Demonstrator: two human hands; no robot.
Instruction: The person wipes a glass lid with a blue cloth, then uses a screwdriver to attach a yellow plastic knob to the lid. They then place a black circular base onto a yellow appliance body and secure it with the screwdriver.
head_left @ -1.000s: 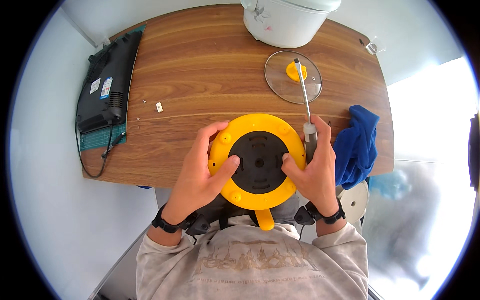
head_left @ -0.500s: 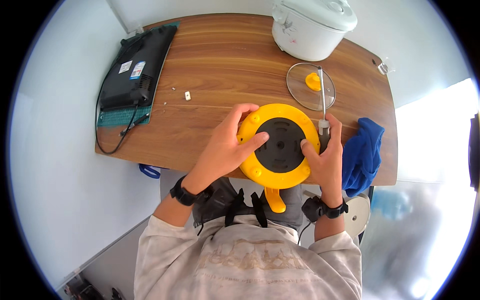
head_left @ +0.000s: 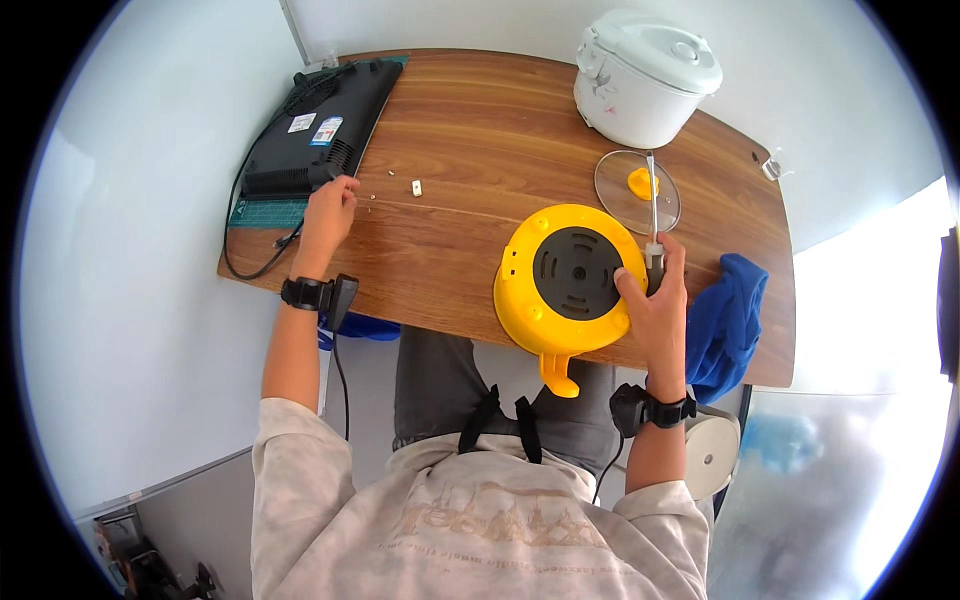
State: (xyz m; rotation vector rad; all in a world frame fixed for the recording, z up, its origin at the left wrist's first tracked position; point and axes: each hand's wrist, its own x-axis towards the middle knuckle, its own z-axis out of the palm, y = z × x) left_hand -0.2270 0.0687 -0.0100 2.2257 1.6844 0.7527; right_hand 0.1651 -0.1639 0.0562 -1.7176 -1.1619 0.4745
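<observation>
R hand (head_left: 658,315) has the yellow pot (head_left: 530,305), bottom-up & tilted, just L of the palm, thumb on the edge of its black base plate (head_left: 578,270). Can't tell if the pot rests on the table or is held clear. Same hand also carries a screwdriver (head_left: 655,258), grey handle btwn fingers & pot, shaft pointing fwd over the glass lid (head_left: 612,200).

L hand (head_left: 328,220) is well apart from the pot, at the near R corner of the black appliance (head_left: 325,130), fingers drawn in narrow; can't tell if they touch it or pinch anything. Tiny bits (head_left: 372,197) lie just R of those fingertips, a small white block (head_left: 417,188) a bit further R.

To do this well: w/ only one hand on the pot, R thumb shd press flat & fingers spread wide round the side, b/c the handle (head_left: 560,378) hanging toward the body prob. adds twist. Screwdriver tip is best angled up off the lid; a slip cd chip glass. For the L hand, a light fingertip touch is prob. safest: bits that small cd scatter, & the appliance's cord (head_left: 232,240), L of the forearm, cd snag.
</observation>
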